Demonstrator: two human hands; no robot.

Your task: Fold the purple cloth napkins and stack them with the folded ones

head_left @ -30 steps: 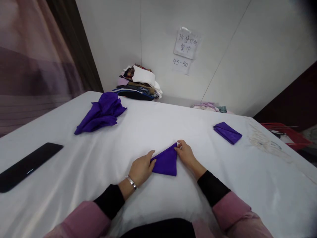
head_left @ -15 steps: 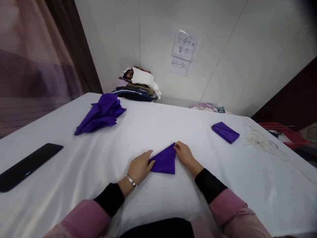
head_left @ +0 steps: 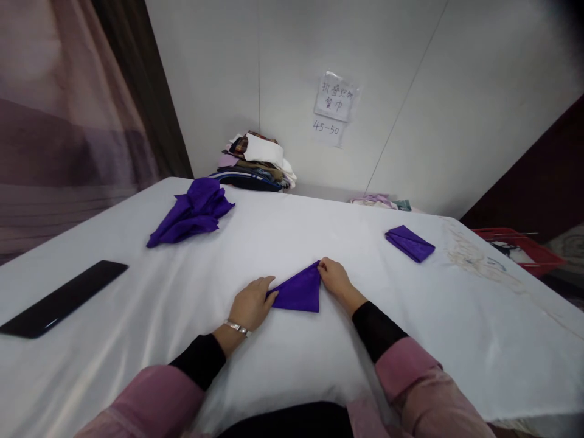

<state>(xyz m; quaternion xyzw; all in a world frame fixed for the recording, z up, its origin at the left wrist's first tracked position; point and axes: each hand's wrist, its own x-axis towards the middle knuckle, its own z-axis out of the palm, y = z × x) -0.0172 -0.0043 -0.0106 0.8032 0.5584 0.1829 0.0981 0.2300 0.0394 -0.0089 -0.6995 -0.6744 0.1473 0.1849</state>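
A purple, wedge-shaped piece of folded fabric (head_left: 298, 292) lay, in the head view, on a table covered in smooth white cloth (head_left: 314, 359), between the two hands. The left hand (head_left: 252, 304), loosely curled, held its narrow end between thumb and fingers; the right hand (head_left: 335, 277), nearly closed, pinched its upper right corner. The step in hand looked like shaping a fold; the next move seemed to call for firm pinches and lined-up edges, lest the layers slip.
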